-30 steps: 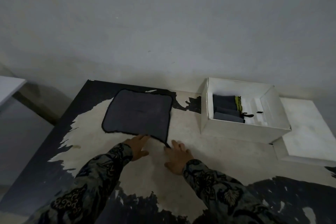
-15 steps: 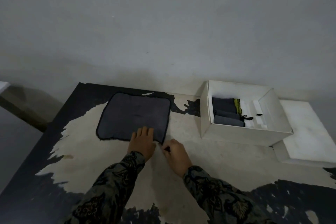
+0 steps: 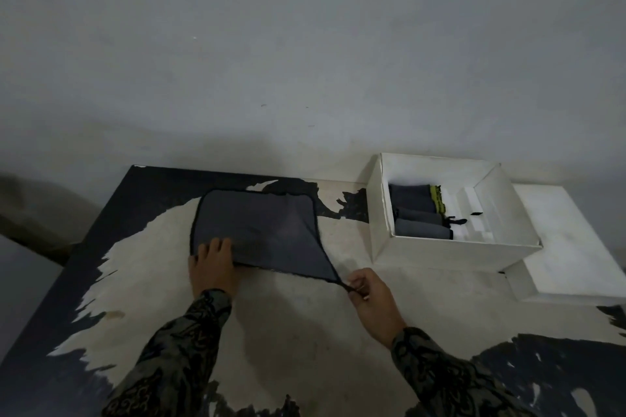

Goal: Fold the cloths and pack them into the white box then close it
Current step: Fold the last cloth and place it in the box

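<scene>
A dark grey cloth (image 3: 261,230) with a black hem lies spread on the table. My left hand (image 3: 211,267) presses flat on its near left corner. My right hand (image 3: 367,293) pinches the near right corner and holds it stretched out toward me, to the right. The open white box (image 3: 440,250) stands to the right of the cloth. Inside it, at its left end, lie several folded grey cloths (image 3: 418,217), one showing a yellow-green edge.
The table (image 3: 305,332) has a worn black and cream top, its left edge dropping off to the floor. The white box lid (image 3: 569,267) lies flat to the right of the box. A plain wall runs right behind the table.
My left hand slid left onto the cloth's near left corner. My right hand took the near right corner and pulled it toward me, to the right, stretching the cloth.
</scene>
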